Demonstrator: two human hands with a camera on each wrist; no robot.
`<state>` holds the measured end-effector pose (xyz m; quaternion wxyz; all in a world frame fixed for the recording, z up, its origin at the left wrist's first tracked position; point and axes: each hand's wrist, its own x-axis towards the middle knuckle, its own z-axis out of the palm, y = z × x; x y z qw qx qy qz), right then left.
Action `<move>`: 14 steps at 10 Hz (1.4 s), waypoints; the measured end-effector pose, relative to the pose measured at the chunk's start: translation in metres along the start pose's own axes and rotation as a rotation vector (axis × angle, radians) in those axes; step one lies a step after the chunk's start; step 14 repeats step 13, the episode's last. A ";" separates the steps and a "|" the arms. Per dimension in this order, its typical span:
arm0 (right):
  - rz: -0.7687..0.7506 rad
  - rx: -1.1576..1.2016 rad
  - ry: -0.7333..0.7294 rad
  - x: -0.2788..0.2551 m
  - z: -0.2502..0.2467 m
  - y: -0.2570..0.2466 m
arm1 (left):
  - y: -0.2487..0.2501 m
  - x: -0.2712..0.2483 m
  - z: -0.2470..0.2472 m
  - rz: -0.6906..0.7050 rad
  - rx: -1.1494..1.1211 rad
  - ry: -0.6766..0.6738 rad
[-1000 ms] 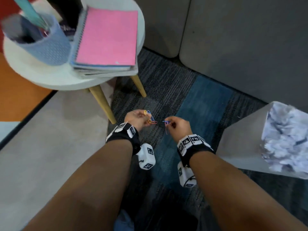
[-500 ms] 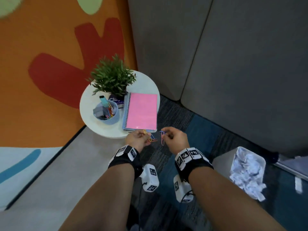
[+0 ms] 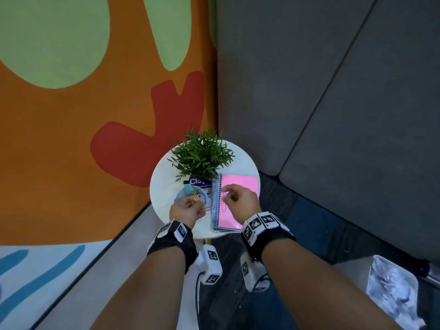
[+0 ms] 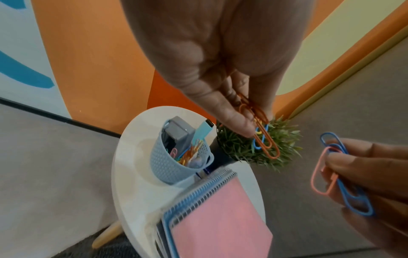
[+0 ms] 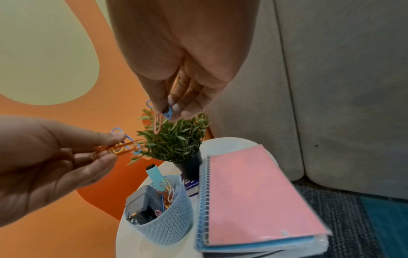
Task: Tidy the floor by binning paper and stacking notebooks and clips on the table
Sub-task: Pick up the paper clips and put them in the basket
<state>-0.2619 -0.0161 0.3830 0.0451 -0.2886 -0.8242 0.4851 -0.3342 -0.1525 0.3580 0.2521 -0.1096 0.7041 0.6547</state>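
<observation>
crumpled paper (image 3: 395, 284) already fills the bin (image 3: 352, 270). notebooks (image 3: 239, 203) lie stacked on the round table (image 3: 164, 184), pink cover on top. left hand (image 3: 187, 208) pinches orange, yellow and blue clips (image 4: 263, 137); right hand (image 3: 240, 201) pinches pink and blue clips (image 4: 337, 174). both hover above the table near the blue cup (image 5: 163, 225). judged remaining: depositing these clips. floor only partly visible.
</observation>
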 end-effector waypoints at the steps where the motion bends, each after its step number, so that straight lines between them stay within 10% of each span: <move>1: 0.036 -0.015 -0.058 0.019 0.023 -0.003 | -0.002 0.025 -0.012 0.009 0.015 0.045; 7: 0.071 -0.152 -0.310 0.107 0.107 0.034 | -0.027 0.107 -0.002 0.155 0.768 0.192; 14: 0.012 -0.071 -0.299 0.100 0.102 0.045 | -0.037 0.093 0.001 0.231 0.780 0.142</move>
